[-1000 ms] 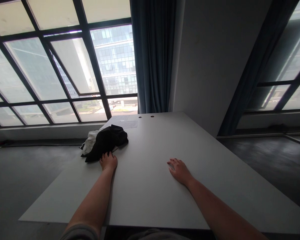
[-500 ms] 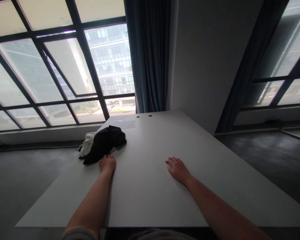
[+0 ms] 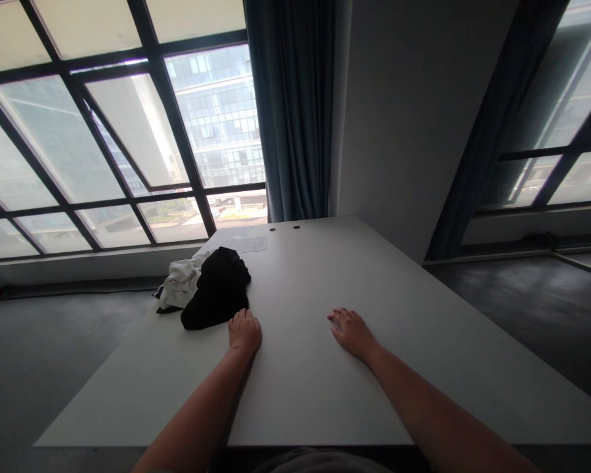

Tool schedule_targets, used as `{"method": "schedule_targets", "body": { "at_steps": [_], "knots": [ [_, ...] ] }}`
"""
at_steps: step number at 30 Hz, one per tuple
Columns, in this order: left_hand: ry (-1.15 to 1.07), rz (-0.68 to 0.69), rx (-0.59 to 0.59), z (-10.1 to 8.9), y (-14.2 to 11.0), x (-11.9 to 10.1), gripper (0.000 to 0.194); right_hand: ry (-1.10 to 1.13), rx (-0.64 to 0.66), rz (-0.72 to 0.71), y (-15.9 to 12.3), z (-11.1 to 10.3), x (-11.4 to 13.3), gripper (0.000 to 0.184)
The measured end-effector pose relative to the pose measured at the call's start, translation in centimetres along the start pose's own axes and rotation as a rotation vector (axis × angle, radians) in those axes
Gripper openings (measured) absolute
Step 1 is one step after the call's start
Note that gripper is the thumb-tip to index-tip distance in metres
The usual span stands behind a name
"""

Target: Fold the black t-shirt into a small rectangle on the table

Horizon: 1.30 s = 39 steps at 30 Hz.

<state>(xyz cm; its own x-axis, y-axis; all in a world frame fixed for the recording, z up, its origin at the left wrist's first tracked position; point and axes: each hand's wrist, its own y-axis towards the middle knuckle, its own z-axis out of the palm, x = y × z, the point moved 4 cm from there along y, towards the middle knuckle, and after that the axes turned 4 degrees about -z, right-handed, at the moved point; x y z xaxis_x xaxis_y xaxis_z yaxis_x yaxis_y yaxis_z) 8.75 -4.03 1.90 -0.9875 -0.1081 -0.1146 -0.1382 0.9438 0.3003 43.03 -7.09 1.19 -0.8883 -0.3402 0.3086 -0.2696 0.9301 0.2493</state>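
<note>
A crumpled black garment (image 3: pixel 218 289) lies on the white table (image 3: pixel 300 381), partly over a white garment (image 3: pixel 180 286) at the table's left edge. My left hand (image 3: pixel 244 330) is closed on the near edge of the black garment, fingers curled under. My right hand (image 3: pixel 352 332) rests flat on the bare tabletop to the right, fingers stretched out, holding nothing.
A sheet of paper (image 3: pixel 243 243) lies at the table's far end near two cable holes (image 3: pixel 284 228). Large windows (image 3: pixel 128 144) and a dark curtain (image 3: pixel 290 112) stand behind. The floor (image 3: pixel 39 368) drops away on both sides of the table.
My left hand has slid to the right, dragging the black garment with it and uncovering more of the white one. My right hand has stayed put.
</note>
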Motion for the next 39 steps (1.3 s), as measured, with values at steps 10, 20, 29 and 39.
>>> {"method": "schedule_targets", "body": {
  "at_steps": [10, 20, 29, 39],
  "knots": [
    [-0.21, 0.37, -0.035, -1.9, -5.3, -8.2, 0.026, 0.004, 0.026, 0.01, 0.1, 0.3, -0.3, 0.043],
    [-0.381, 0.637, -0.022, -3.9, -7.3, -9.7, 0.023, 0.007, 0.01, 0.006, 0.1, 0.3, -0.2, 0.042],
    [-0.095, -0.036, -0.072, -1.1, -0.6, -1.4, 0.055, 0.017, 0.017, 0.003, 0.0, 0.2, -0.2, 0.042],
    [-0.032, -0.043, 0.113, 1.1, 0.5, 1.0, 0.063, 0.032, 0.022, 0.009, 0.0, 0.1, -0.1, 0.042]
  ]
}}
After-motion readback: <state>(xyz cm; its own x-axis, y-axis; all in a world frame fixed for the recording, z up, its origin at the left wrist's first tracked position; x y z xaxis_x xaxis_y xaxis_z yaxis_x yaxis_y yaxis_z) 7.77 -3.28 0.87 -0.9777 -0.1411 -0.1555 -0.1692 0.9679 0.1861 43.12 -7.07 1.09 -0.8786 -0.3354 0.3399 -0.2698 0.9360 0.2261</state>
